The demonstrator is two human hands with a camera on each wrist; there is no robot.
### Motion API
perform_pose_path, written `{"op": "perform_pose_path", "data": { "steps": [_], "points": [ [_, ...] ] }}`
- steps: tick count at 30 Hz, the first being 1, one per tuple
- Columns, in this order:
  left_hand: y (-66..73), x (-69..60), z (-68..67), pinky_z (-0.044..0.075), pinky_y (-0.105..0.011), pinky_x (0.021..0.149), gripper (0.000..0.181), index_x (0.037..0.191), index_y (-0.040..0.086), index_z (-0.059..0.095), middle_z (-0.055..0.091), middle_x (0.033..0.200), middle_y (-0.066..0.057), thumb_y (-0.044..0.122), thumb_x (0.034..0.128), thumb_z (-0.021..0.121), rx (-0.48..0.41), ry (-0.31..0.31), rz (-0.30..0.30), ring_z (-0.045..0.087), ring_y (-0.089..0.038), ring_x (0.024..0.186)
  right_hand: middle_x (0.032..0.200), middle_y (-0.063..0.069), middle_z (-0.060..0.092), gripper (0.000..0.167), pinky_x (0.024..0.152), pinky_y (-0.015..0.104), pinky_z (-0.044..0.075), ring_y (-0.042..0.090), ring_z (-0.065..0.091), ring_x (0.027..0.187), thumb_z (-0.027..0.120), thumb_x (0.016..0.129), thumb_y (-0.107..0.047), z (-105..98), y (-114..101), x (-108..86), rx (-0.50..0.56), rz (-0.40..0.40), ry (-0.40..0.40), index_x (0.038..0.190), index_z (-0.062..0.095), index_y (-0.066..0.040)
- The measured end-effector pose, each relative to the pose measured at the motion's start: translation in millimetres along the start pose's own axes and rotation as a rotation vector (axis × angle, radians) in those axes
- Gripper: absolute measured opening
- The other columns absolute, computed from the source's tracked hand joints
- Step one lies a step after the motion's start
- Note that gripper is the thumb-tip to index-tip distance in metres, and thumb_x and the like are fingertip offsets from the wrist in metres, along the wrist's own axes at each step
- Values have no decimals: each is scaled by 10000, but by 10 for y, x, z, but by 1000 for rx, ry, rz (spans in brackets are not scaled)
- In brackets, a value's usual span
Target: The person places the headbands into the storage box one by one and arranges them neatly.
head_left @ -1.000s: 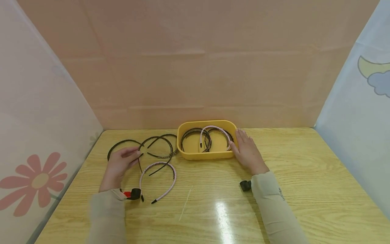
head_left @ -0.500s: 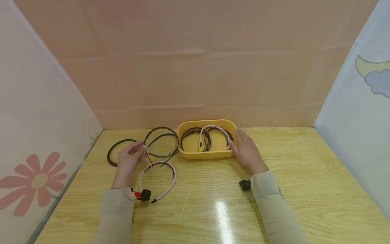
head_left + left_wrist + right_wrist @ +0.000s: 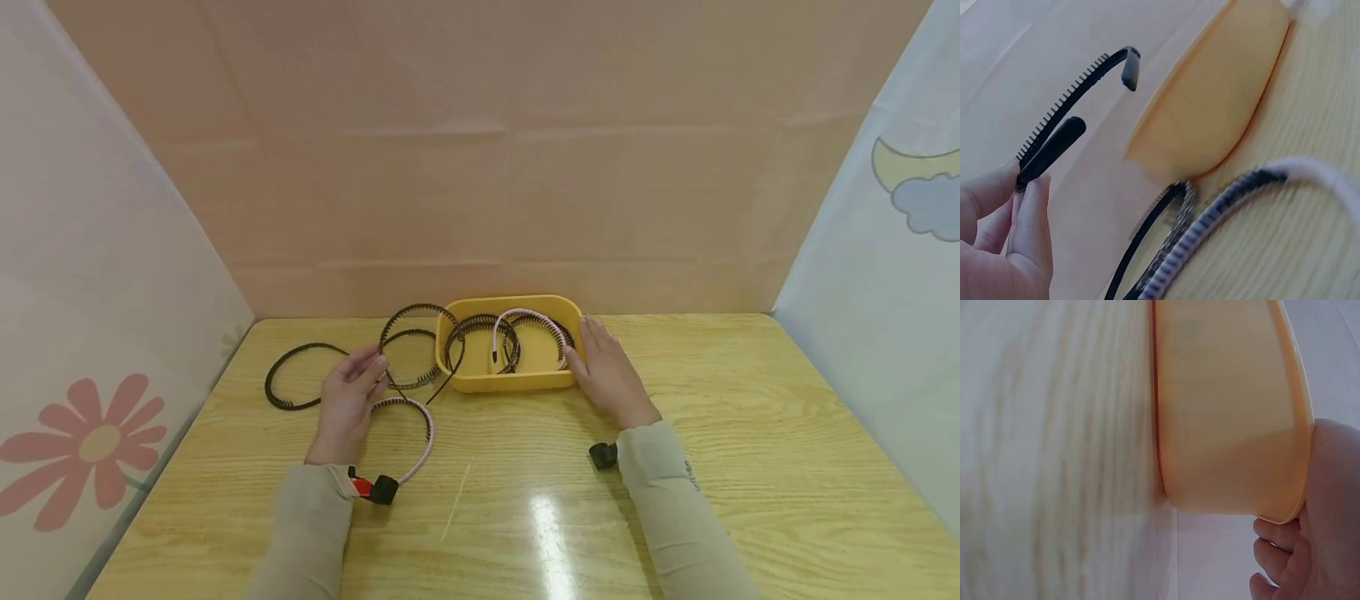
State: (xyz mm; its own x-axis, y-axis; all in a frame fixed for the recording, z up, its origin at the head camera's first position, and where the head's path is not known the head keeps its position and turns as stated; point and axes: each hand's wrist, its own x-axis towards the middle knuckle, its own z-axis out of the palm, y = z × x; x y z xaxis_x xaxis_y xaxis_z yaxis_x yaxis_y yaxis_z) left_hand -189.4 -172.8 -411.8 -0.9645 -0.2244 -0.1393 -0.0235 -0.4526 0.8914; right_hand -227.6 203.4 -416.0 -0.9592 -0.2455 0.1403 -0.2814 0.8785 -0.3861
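Since half a second ago, the left hand (image 3: 352, 400) and the black headband (image 3: 422, 306) it carries have shifted to the right, so the band's arc now overlaps the left end of the yellow bin (image 3: 513, 383) in the head view. Thumb and fingers pinch this band near one tip; it is raised above the table (image 3: 712, 458), its toothed arc on the far side and both tips toward the near side.

Just beneath it, left of the bin, lies a second dark band (image 3: 416, 385). Nearer, a pink headband (image 3: 431, 437) rests on the wood, partly hidden by the left hand, while a thin dark band (image 3: 279, 363) lies farther left.

Unmoved, the right hand (image 3: 611, 375) presses against the bin's right end, fingers extended along the wall and thumb apart at the near corner. Inside the bin, dark toothed bands (image 3: 480, 319) lie with a pale pink band (image 3: 517, 311).
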Motion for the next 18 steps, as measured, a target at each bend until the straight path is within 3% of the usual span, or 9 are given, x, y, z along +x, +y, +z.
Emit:
{"op": "perform_pose_path", "data": {
  "steps": [4,12,18],
  "points": [
    [-55,-33,86,567,-299,933,167,1056,120,702,658,984,35,-15,966,661,-34,8,-6,650,-127,966,1655,249,167,693,1221,598,142,410,133,1533,362,1112,-396,6,9,4,4,1,4,1589,166,66],
    [-193,-98,245,520,-383,1026,225,1197,50,632,635,1027,11,2,978,653,-24,3,-38,639,-130,983,1651,258,173,708,1218,602,143,425,141,1527,336,1112,-424,7,26,6,4,-8,11,1587,167,73],
    [-266,-151,383,562,-310,946,298,1277,0,597,622,1035,-6,-2,983,646,-13,-4,-27,660,-130,981,1650,257,180,704,1219,601,145,418,142,1529,344,1111,-417,13,18,8,2,-7,15,1585,172,75]
  ]
}}
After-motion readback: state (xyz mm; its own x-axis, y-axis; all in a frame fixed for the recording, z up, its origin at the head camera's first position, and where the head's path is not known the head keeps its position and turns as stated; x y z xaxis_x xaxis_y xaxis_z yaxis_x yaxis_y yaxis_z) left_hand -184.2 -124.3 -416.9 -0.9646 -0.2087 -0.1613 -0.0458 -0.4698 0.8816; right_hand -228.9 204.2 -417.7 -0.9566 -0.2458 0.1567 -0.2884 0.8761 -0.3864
